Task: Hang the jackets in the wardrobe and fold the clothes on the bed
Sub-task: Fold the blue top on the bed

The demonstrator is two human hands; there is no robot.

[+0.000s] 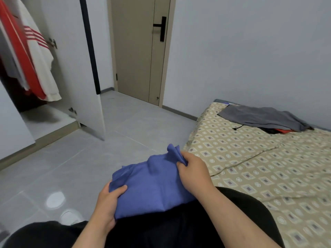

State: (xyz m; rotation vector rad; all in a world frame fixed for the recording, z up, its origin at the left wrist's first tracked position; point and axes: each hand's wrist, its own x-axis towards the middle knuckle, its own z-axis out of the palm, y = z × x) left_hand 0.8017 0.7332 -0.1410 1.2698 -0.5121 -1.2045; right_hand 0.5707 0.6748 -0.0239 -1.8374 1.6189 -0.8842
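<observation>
A blue garment (152, 185) lies partly folded across my lap, low in the middle of the view. My left hand (105, 204) grips its near left edge, thumb on top. At the garment's far corner my right hand (193, 169) pinches a bunch of the cloth. On the bed (250, 167) to the right, near the wall, a grey garment (265, 117) rests over something black and orange. In the open wardrobe (32, 119) at the left hang a red jacket (19, 51) and a white jacket with red stripes (41, 61).
The wardrobe's white door (78, 68) stands open toward the room, with a black handle strip on its edge. A beige room door (139, 49) is shut at the back. Grey tiled floor (89, 158) stretches between wardrobe and bed. A white shoe (69, 217) shows by my knee.
</observation>
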